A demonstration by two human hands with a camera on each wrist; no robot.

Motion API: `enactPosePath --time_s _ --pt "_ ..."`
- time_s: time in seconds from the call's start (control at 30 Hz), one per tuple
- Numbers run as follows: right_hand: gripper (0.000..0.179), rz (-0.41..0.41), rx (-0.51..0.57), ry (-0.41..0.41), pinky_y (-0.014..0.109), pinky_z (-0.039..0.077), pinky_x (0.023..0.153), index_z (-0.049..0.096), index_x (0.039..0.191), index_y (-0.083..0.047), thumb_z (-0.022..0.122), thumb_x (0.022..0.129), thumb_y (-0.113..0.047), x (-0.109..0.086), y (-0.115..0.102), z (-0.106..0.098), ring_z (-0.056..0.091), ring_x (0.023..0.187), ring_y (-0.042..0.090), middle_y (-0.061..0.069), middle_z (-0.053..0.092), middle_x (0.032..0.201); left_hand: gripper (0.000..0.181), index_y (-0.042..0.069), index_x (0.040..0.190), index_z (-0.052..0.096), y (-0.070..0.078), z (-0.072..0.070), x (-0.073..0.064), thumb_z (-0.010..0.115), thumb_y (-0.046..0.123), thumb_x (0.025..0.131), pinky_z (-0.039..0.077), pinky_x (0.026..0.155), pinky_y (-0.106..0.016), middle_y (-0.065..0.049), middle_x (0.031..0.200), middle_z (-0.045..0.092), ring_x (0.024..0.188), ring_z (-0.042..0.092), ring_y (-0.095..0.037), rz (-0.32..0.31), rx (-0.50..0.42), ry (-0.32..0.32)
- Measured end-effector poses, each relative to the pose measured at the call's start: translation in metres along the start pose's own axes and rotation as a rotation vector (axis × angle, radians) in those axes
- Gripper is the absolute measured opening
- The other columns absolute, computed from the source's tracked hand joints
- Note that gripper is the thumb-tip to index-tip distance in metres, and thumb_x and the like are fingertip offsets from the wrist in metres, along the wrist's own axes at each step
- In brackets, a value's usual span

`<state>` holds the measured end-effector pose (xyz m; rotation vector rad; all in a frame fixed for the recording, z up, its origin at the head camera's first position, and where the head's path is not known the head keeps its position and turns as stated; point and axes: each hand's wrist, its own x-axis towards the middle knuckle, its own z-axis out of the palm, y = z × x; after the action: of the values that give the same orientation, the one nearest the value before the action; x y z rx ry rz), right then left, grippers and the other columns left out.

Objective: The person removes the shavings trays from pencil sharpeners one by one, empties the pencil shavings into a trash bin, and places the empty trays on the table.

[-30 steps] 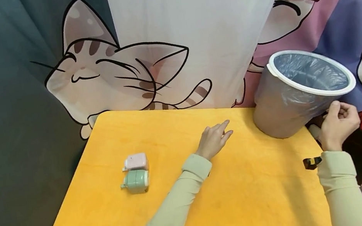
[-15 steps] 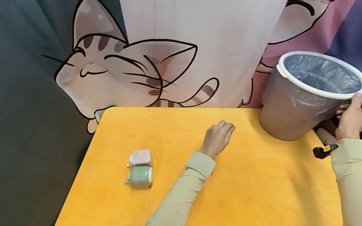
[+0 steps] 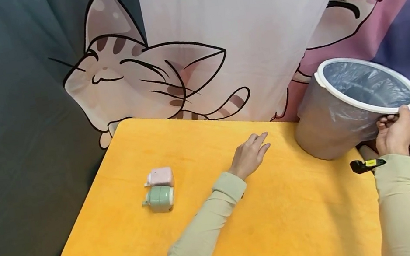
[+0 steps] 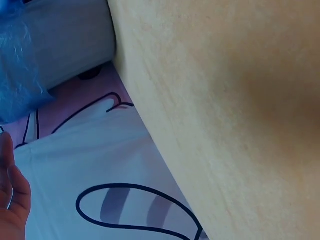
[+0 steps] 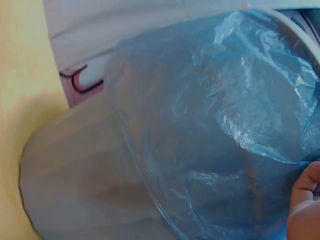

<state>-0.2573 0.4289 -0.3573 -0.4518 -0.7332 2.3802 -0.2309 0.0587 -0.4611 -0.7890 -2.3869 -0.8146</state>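
A trash can (image 3: pixel 318 137) with a white rim ring (image 3: pixel 355 103) stands at the table's back right corner. Its thin bluish trash bag (image 3: pixel 371 83) lines the inside and hangs over the outside wall. At the near right side of the rim, my right hand (image 3: pixel 398 132) has its thumb on the ring and its other fingers curled below. In the right wrist view, a taut crease of the bag runs to the pinching fingers (image 5: pixel 306 205). My left hand (image 3: pixel 250 156) hovers over the table left of the can, fingers loosely extended and holding nothing.
On the left of the yellow table (image 3: pixel 283 222), a small pink block-like item (image 3: pixel 161 176) and a green one (image 3: pixel 160 199) with short nozzle-like ends lie side by side. A curtain (image 3: pixel 253 27) with a printed cat hangs behind. A black wrist device (image 3: pixel 365 165) sits at my right cuff.
My right hand has risen from below the can's rim up to it, its thumb now on the ring. The left fingers drew together, then spread again. The view has shifted slightly.
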Motion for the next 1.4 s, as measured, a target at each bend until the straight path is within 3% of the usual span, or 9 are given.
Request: enactPosePath --time_s 0.2,0.33,0.57,0.77,0.87,1.0,1.13,1.4 --pt "0.02 -0.036 0.0 -0.035 0.032 0.036 0.03 0.044 0.073 0.005 0.055 0.088 -0.004 -0.016 0.016 0.008 0.043 0.036 0.026 0.013 0.046 0.05 0.039 0.012 0.131 0.05 -0.01 -0.006 -0.006 0.047 0.03 0.096 0.038 0.051 -0.013 -0.002 0.098 0.059 0.061 0.046 -0.003 -0.044 -0.039 -0.007" --pt "0.023 -0.089 0.027 -0.02 0.031 0.04 0.035 0.045 0.073 0.005 0.054 0.09 -0.007 -0.031 0.029 0.011 0.045 0.039 0.024 0.012 0.045 0.052 0.034 0.012 0.124 0.055 -0.013 -0.007 -0.007 0.047 0.029 0.096 0.039 0.052 -0.013 -0.001 0.097 0.059 0.061 0.048 -0.003 -0.048 -0.044 0.025" --pt "0.024 -0.212 0.06 -0.038 0.028 0.043 0.041 0.045 0.072 0.006 0.052 0.091 -0.007 -0.064 0.045 0.012 0.046 0.043 0.021 0.012 0.045 0.055 0.026 0.012 0.113 0.062 -0.004 -0.012 -0.005 0.049 0.026 0.095 0.039 0.052 -0.012 0.001 0.092 0.058 0.059 0.047 -0.002 -0.044 -0.061 0.075" --pt "0.028 -0.293 0.03 -0.093 0.028 0.044 0.042 0.043 0.066 0.007 0.054 0.089 -0.004 -0.097 0.06 0.019 0.048 0.044 0.021 0.012 0.046 0.054 0.036 0.011 0.127 0.053 0.005 -0.012 0.005 0.049 0.025 0.095 0.042 0.055 -0.015 -0.001 0.097 0.059 0.065 0.052 -0.005 -0.041 -0.113 0.087" --pt "0.027 -0.318 0.044 -0.138 0.028 0.045 0.043 0.045 0.066 0.007 0.056 0.088 -0.003 -0.113 0.069 0.021 0.048 0.043 0.021 0.013 0.047 0.055 0.043 0.01 0.135 0.045 0.007 -0.012 0.011 0.048 0.027 0.095 0.048 0.063 -0.019 -0.003 0.105 0.058 0.078 0.056 -0.009 -0.035 -0.118 0.085" --pt "0.026 -0.319 0.065 -0.207 0.027 0.046 0.043 0.046 0.067 0.008 0.057 0.088 -0.004 -0.135 0.081 0.022 0.049 0.042 0.021 0.012 0.046 0.055 0.046 0.01 0.137 0.042 0.005 -0.018 0.018 0.047 0.029 0.096 0.05 0.073 -0.024 -0.005 0.114 0.055 0.098 0.054 -0.015 -0.059 -0.112 0.098" --pt "0.028 -0.301 0.068 -0.257 0.027 0.047 0.042 0.044 0.066 0.007 0.056 0.089 -0.005 -0.157 0.086 0.021 0.05 0.042 0.02 0.011 0.045 0.054 0.046 0.006 0.136 0.043 0.0 -0.027 0.021 0.049 0.026 0.095 0.049 0.074 -0.024 -0.008 0.119 0.051 0.103 0.051 -0.017 -0.113 -0.14 0.14" --pt "0.028 -0.22 0.108 -0.308 0.029 0.049 0.041 0.044 0.064 0.007 0.057 0.087 -0.002 -0.187 0.09 0.023 0.052 0.041 0.021 0.01 0.045 0.051 0.048 0.006 0.139 0.038 -0.016 -0.039 0.009 0.047 0.023 0.095 0.048 0.086 -0.028 -0.007 0.139 0.035 0.112 0.049 -0.02 -0.162 -0.232 0.209"
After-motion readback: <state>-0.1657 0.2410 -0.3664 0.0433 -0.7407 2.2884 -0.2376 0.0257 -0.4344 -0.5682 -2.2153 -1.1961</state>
